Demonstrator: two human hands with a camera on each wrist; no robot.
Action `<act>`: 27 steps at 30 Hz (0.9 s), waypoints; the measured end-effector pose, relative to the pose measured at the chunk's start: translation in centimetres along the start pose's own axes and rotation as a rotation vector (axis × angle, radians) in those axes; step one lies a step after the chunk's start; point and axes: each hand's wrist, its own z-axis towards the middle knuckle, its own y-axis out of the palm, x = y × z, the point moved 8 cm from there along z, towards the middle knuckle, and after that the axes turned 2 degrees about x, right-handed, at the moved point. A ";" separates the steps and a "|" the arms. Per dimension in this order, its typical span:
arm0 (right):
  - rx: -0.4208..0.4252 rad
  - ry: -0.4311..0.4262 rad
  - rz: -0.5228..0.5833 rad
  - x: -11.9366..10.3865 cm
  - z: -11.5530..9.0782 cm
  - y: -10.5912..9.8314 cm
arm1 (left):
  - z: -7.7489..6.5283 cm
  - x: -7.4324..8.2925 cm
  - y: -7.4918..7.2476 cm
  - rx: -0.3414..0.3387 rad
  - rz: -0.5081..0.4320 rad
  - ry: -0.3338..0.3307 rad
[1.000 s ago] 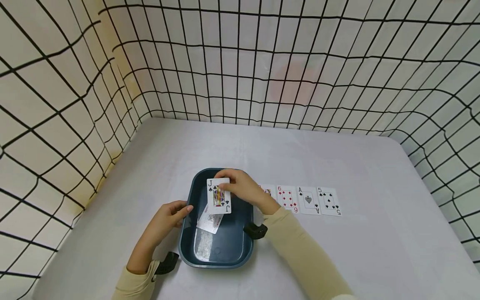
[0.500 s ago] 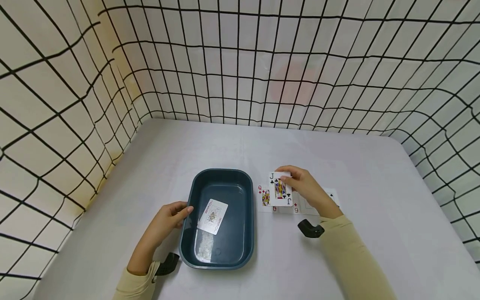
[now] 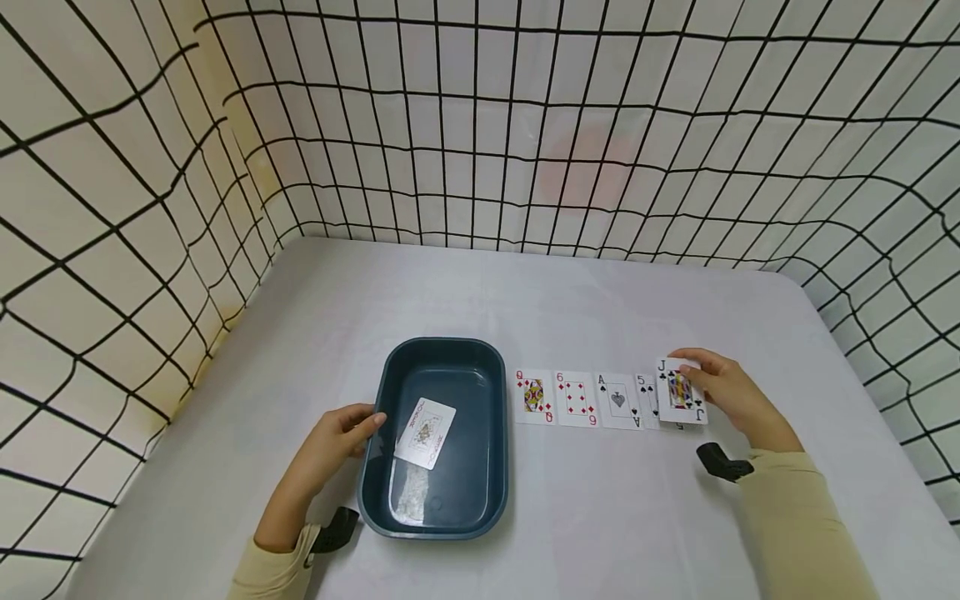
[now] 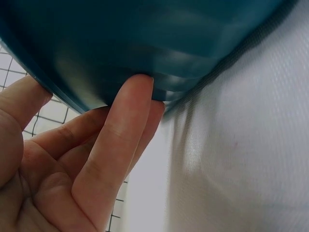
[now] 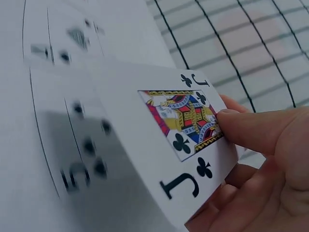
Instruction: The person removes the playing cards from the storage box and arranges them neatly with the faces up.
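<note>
My right hand (image 3: 729, 390) pinches a jack of clubs (image 3: 681, 392) between thumb and fingers, tilted over part of the five of spades (image 3: 647, 400). In the right wrist view the jack (image 5: 186, 128) casts a shadow across the five (image 5: 82, 145). My left hand (image 3: 341, 437) holds the left rim of a dark blue plastic tray (image 3: 498, 450), thumb over the rim. The left wrist view shows its fingers (image 4: 120, 130) against the tray's outer wall (image 4: 159, 43). A joker (image 3: 425, 433) lies face up and slanted inside the tray.
To the right of the tray runs a row of face-up cards: a queen of diamonds (image 3: 533, 397), a six of diamonds (image 3: 576, 399) and an ace of spades (image 3: 618, 401). Black netting (image 3: 480, 158) borders the white table (image 3: 600, 517) at the back and sides.
My right hand has carried the jack of clubs from above the tray to the right, along the card row to its right end. The left hand and tray have stayed put.
</note>
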 end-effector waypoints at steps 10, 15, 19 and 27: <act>0.105 0.074 -0.193 3.9 -0.7 -3.0 | 0.0 0.0 0.0 -0.006 -0.021 -0.001; 0.206 0.039 -0.339 3.8 -0.4 -2.8 | 0.0 0.0 0.0 -0.005 -0.024 -0.005; 0.239 0.029 -0.433 3.5 -0.1 -2.6 | 0.1 -0.1 0.0 -0.003 -0.024 -0.011; 0.299 -0.016 -0.503 3.1 0.0 -2.4 | 0.0 0.1 0.1 -0.004 -0.019 -0.002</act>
